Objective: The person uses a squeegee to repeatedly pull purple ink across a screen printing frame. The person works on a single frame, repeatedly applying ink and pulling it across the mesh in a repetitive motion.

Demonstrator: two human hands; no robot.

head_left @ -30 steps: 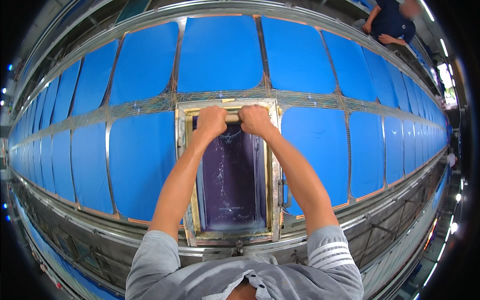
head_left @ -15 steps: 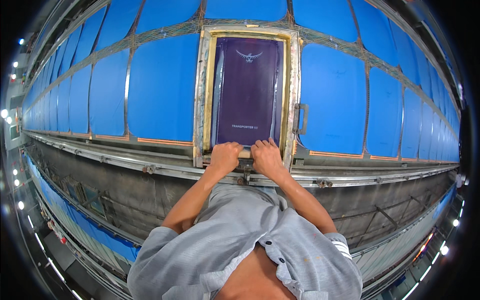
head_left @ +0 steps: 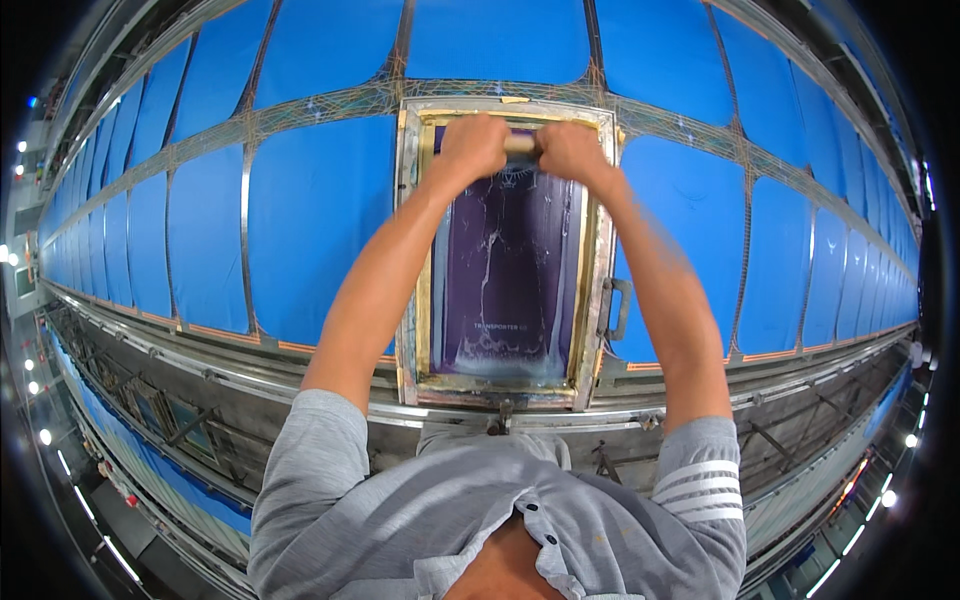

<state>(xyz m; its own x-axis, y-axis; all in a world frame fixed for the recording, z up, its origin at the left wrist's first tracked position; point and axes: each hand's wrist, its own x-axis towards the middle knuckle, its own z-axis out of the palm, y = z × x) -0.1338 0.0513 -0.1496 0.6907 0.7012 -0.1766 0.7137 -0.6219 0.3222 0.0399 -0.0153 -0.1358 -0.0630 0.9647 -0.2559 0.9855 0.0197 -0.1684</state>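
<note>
- Left hand [head_left: 477, 147]: closed in a fist around the left end of a pale, tan bar [head_left: 521, 144].
- Right hand [head_left: 573, 152]: closed around the same bar's right end; a short length shows between the two fists.
- The bar lies crosswise inside a shallow rectangular frame [head_left: 560, 108], close to its far end, away from the person's body.
- The frame, worn and pale with a yellowish inner border [head_left: 423, 340], works like an open tray. Its floor is a dark purple panel [head_left: 520, 250].
- On that floor: a pale winged emblem just below the hands, a line of small pale lettering lower down, thin whitish streaks along the middle, and a cloudy, wet-looking residue [head_left: 510, 352] gathered at the near end.
- A grey metal handle [head_left: 619, 308] is fixed to the frame's right side.
- Flat blue panels [head_left: 320, 220] lie left and right of the frame, with another row beyond a line-patterned strip [head_left: 670, 118].
</note>
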